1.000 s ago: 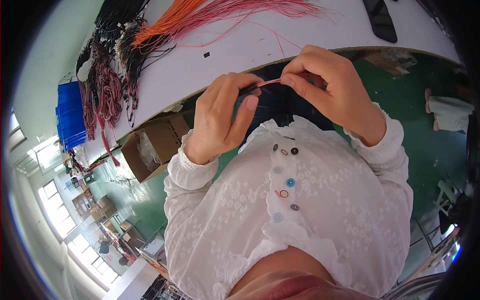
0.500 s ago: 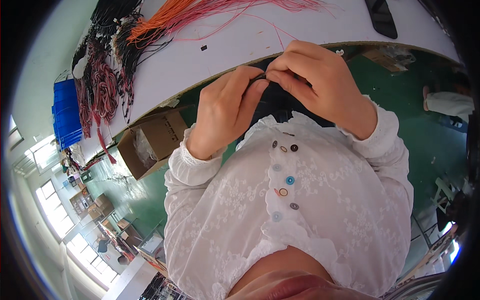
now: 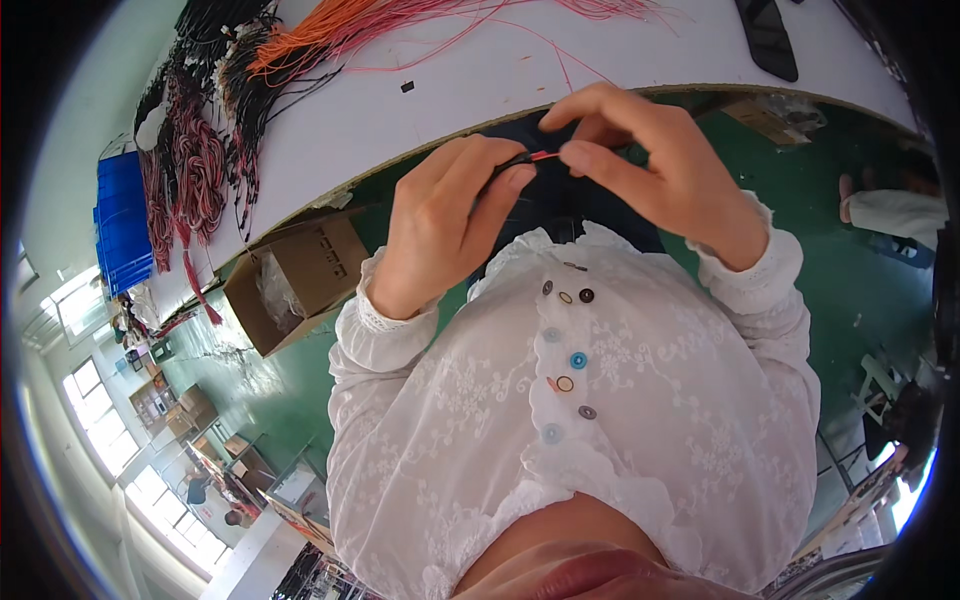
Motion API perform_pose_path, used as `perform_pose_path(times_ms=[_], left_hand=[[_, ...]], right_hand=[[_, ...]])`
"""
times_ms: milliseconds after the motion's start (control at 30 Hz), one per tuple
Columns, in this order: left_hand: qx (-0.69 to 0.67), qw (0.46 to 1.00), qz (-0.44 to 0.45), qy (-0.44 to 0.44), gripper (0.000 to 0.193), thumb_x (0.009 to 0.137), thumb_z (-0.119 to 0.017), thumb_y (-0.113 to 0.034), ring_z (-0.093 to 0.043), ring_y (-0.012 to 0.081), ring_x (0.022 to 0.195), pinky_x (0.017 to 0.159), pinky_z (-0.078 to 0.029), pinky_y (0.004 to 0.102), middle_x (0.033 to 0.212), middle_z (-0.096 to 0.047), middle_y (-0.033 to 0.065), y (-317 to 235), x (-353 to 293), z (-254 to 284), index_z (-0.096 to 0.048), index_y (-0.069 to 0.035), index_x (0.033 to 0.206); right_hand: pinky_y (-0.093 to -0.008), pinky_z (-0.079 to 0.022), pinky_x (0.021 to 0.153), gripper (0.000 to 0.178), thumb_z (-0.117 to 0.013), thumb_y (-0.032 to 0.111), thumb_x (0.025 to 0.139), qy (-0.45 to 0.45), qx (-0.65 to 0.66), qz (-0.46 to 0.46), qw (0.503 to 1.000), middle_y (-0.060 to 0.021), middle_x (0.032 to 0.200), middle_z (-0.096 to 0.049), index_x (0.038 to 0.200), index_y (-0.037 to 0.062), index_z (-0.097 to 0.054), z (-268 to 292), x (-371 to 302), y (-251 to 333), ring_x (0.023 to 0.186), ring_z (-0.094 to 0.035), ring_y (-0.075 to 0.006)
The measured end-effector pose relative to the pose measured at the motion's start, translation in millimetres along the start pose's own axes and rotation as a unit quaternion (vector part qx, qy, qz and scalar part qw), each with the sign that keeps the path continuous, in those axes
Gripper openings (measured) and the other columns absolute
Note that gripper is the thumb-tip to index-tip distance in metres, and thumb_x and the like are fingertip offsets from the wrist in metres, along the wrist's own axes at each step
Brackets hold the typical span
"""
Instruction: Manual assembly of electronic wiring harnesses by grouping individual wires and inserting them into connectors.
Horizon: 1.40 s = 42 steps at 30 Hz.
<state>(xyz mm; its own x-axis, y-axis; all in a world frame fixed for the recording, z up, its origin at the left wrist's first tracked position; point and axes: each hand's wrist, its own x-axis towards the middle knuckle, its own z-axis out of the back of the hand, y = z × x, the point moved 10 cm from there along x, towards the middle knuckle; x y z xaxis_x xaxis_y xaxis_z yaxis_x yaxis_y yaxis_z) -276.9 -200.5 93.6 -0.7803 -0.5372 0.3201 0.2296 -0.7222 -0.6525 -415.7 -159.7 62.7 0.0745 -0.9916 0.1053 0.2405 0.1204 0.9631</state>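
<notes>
Though half hidden, a black piece point(image 3: 514, 161)

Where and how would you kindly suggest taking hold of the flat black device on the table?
I'd grip the black device across its long sides near its closer end, coming from the near edge of the table: it lies flat and narrow, with that end toward the person.

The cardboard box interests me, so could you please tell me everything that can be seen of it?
The cardboard box is brown and open, with dark printed marks on one panel and crumpled clear plastic inside. In the picture it sits below the edge of the table, left of the left hand, and looks slanted in this fisheye view. Green floor shows around it; what supports it cannot be told. No hand touches it.
</notes>
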Motion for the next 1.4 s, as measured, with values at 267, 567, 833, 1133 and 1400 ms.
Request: perform_pose_path(times_ms=[267,567,833,1133,1400], left_hand=[[-0.015,1.0,-0.017,-0.019,0.013,0.089,-0.072,-0.003,-0.057,0.0274,0.064,0.057,-0.046,0.0349,0.079,-0.062,0.0119,-0.6,-3.8,0.6,-0.067,0.002,0.1],[-0.067,0.994,0.075,-0.045,0.01,0.097,-0.067,-0.007,-0.058,0.0175,0.065,0.057,-0.045,0.0285,0.08,-0.064,0.0086,21.8,-31.9,-8.5,-0.067,0.0,0.104],[-0.186,0.886,0.271,-0.328,0.023,0.108,-0.053,-0.021,-0.031,0.0012,0.058,0.051,-0.022,0.0196,0.069,-0.048,-0.0061,113.7,-173.3,32.7,-0.065,-0.002,0.109],[-0.094,0.902,0.291,-0.304,0.019,0.106,-0.055,-0.015,-0.039,0.0028,0.062,0.058,-0.034,0.019,0.09,-0.069,-0.0014,92.9,-200.7,16.6,-0.065,0.0,0.114],[-0.036,0.981,0.157,-0.111,0.017,0.098,-0.062,-0.004,-0.058,0.0107,0.068,0.061,-0.047,0.0235,0.092,-0.072,0.0083,25.4,-130.5,17.6,-0.066,0.003,0.113]], right_hand=[[-0.0261,-0.051,0.076,0.009,-0.067,0.007,0.096,-0.009,-0.015,0.063,0.998,-0.0056,0.087,-0.067,0.099,-0.0009,-0.065,-1.1,4.9,11.0,0.077,-0.061,-0.0131],[-0.0261,-0.052,0.075,0.01,-0.066,0.007,0.097,0.065,0.042,0.052,0.996,-0.0042,0.084,-0.066,0.102,-0.0016,-0.064,-34.1,14.0,0.1,0.076,-0.063,-0.0137],[-0.0263,-0.053,0.08,0.022,-0.061,0.016,0.103,0.027,0.034,-0.075,0.996,-0.0082,0.105,-0.072,0.115,-0.0006,-0.068,-13.3,-87.0,-89.3,0.091,-0.066,-0.0132],[-0.0293,-0.054,0.086,0.023,-0.064,0.007,0.098,-0.035,-0.035,0.029,0.998,-0.011,0.109,-0.072,0.12,0.0018,-0.07,-76.9,-77.3,-80.8,0.097,-0.069,-0.0211],[-0.0312,-0.052,0.087,0.025,-0.071,0.004,0.091,0.07,-0.02,0.227,0.971,-0.0091,0.108,-0.07,0.115,0.0012,-0.068,-114.3,-11.9,8.9,0.094,-0.069,-0.0256]])
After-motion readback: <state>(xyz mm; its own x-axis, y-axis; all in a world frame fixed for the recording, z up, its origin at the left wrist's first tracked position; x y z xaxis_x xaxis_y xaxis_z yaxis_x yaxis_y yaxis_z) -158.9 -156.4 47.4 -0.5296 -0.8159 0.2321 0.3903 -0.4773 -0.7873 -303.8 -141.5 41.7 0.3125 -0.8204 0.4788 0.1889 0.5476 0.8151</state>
